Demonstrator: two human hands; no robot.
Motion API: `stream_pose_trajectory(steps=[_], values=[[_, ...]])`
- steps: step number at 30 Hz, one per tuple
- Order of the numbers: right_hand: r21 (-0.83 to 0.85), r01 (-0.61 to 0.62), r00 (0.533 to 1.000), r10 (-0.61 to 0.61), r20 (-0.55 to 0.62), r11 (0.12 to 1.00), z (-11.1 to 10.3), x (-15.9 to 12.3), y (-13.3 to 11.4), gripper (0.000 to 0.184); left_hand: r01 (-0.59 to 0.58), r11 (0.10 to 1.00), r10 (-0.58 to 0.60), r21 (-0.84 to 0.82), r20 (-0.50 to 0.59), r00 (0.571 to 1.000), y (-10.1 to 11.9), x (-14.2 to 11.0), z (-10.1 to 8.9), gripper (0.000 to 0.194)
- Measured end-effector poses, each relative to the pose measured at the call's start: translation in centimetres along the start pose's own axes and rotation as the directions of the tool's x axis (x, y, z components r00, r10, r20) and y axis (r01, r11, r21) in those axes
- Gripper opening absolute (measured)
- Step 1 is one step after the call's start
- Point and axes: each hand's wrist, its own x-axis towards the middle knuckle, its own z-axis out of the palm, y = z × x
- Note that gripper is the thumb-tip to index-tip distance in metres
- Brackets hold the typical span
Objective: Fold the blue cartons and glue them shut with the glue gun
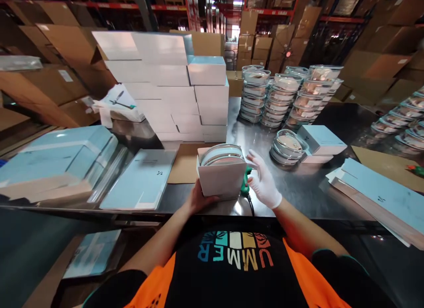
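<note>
My bare left hand [201,197] grips the lower left of a small white box [222,179], tilted toward me above the metal table. Round glass containers [221,152] with clear rims stick up out of its open top. To the right of the box is my right hand [263,180] in a white glove, fingers apart, holding nothing. Its fingertips are close to the box's right edge; I cannot tell whether they touch. Between the glove and the box shows a green tool [245,182] with a black cord, partly hidden by the box.
White boxes [172,85] are stacked high behind. Glass container stacks [280,98] stand back right, with a shorter stack [287,149] beside two light-blue boxes [321,139]. Flat light-blue cartons [139,180] lie left, more flat cartons [386,195] right. A cardboard sheet [185,164] lies behind my left hand.
</note>
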Motion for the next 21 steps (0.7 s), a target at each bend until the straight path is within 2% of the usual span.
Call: stream_pose_trajectory(steps=[2,4,6,9,13,16,18,21], values=[[0.023,0.044,0.997,-0.045,0.055,0.999,1.3,-0.5,0.5,0.078,-0.006,1.0,0.006,-0.01,-0.034,0.999,0.5,0.1,0.0,0.108],[0.072,0.088,0.993,-0.093,0.071,0.994,1.7,0.4,0.3,0.072,-0.022,0.999,0.021,-0.027,-0.06,0.998,1.3,0.3,0.0,0.116],[0.071,0.121,0.981,-0.13,0.143,0.99,1.2,2.3,-0.6,0.062,-0.044,0.998,0.041,-0.045,-0.066,0.997,2.1,0.5,-0.1,0.108],[-0.021,0.183,0.936,-0.167,0.31,0.983,-0.2,5.0,-2.2,0.053,-0.08,0.995,0.075,-0.066,-0.069,0.995,2.8,0.5,-0.5,0.093],[-0.098,0.249,0.934,-0.213,0.286,0.963,-1.3,6.6,-3.4,0.045,-0.096,0.995,0.09,-0.036,-0.152,0.984,2.1,0.2,-1.6,0.09],[-0.205,0.396,0.881,-0.308,0.36,0.895,-1.8,6.7,-4.0,0.052,-0.156,0.986,0.164,0.064,-0.157,0.974,1.5,0.2,-2.7,0.079],[-0.249,0.449,0.854,-0.33,0.402,0.858,-2.2,6.7,-4.5,0.054,-0.234,0.964,0.249,0.127,-0.122,0.961,1.7,0.3,-3.7,0.084],[-0.274,0.488,0.841,-0.362,0.403,0.829,-2.8,6.6,-5.5,0.054,-0.325,0.931,0.341,0.169,-0.079,0.937,2.9,0.8,-5.2,0.101]])
